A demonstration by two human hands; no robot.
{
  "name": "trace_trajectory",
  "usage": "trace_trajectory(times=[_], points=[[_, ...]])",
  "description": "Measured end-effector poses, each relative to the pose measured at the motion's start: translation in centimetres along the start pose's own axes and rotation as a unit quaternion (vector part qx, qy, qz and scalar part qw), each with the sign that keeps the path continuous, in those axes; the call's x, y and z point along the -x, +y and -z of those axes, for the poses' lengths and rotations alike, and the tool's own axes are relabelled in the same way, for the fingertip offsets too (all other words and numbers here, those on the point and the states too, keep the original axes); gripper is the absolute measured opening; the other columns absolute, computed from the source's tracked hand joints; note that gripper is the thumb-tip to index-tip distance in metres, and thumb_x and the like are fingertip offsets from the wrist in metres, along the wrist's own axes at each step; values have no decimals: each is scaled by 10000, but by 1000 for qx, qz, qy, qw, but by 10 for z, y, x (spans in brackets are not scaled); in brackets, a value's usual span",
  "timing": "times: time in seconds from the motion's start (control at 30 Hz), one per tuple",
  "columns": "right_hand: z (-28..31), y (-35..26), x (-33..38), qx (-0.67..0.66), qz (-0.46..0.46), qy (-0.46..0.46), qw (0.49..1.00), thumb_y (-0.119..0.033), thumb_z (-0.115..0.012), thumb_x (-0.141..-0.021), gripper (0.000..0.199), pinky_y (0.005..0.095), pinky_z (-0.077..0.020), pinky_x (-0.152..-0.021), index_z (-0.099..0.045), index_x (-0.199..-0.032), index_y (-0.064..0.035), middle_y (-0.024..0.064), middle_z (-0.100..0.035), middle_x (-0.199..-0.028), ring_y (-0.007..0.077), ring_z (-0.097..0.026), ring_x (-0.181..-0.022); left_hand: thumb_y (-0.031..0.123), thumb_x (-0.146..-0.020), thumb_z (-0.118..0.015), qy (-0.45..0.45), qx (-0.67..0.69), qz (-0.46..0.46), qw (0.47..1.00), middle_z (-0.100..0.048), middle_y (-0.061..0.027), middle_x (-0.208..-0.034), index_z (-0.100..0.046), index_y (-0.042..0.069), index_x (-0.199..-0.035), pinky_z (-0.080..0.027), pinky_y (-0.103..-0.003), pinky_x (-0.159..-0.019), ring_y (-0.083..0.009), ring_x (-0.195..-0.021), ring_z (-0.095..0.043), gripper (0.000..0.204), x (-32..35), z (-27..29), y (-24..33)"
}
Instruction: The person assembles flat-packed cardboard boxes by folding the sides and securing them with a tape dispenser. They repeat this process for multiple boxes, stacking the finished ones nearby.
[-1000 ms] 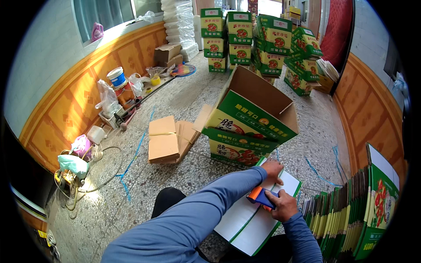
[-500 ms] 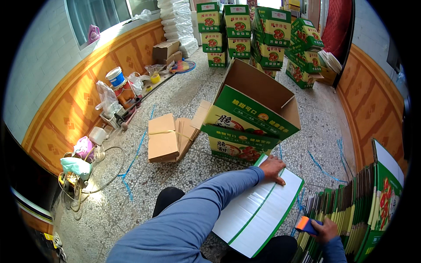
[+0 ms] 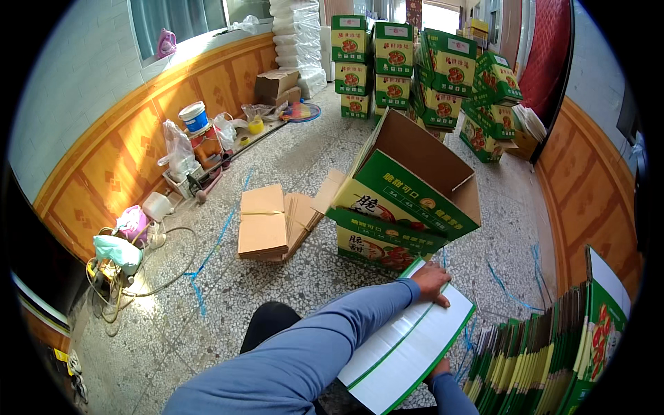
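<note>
Speckled stone floor point(image 3: 290, 304) fills this room, with wooden panels low on the walls. One flat white carton sheet with green edges point(image 3: 408, 346) lies near the person's lap, and everything else is told from it. His or her left hand point(image 3: 432, 282) lies flat and open on the far end of the sheet, fingers spread, likely pressing it down so it does not slide or pop up. Only a bit of the right hand point(image 3: 440, 367) peeks out under the near edge of the sheet; I cannot tell if it is open or closed, or if it holds anything. Just beyond the sheet stands an open green box point(image 3: 408, 200) on top of another green box point(image 3: 379, 245), flaps up. Right of the sheet, a row of flat green cartons point(image 3: 546, 360) stands on edge, close by for easy reach. Left of the sheet and farther off lies a tied bundle of brown cardboard point(image 3: 266, 221). Far beyond the sheet, closed green boxes point(image 3: 415, 66) are stacked high.
</note>
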State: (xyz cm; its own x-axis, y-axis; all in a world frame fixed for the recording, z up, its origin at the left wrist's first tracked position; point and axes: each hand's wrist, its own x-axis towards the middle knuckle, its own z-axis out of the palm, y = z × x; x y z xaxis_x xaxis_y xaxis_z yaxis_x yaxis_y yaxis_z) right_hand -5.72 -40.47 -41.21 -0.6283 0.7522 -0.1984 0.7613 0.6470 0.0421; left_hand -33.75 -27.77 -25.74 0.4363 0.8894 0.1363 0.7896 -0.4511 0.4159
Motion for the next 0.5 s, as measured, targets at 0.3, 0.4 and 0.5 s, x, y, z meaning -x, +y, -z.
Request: trace_trajectory(times=[0.3,0.4,0.5], points=[[119,-73,200,-832,-348,160,402,-70,-577,-783,391,396,-530,-796,-567,-1158,40,128,-620,-1042,273,-630,-919,619,-645,-719,22,24,47,998,-632,-165,-1041,-661,36,-1006,-333,-463,-1018,-346,-1083,-531,688,-4,-7,-2],[116,-156,207,-865,-353,193,300,-84,-613,-829,380,376,-525,-822,-568,-1190,24,108,-614,-1070,253,-621,-942,642,-637,-711,21,20,53,998,-638,-174,-1071,-668,37,-1017,-326,-467,-1029,-347,-1107,-536,715,-4,-3,0],[85,-200,182,-862,-360,221,279,-95,-651,-824,371,360,-533,-791,-581,-1168,27,101,-624,-1034,238,-629,-901,667,-634,-698,13,7,90,996,-636,-185,-1115,-672,36,-1042,-327,-465,-1032,-352,-1128,-535,752,3,0,-10]])
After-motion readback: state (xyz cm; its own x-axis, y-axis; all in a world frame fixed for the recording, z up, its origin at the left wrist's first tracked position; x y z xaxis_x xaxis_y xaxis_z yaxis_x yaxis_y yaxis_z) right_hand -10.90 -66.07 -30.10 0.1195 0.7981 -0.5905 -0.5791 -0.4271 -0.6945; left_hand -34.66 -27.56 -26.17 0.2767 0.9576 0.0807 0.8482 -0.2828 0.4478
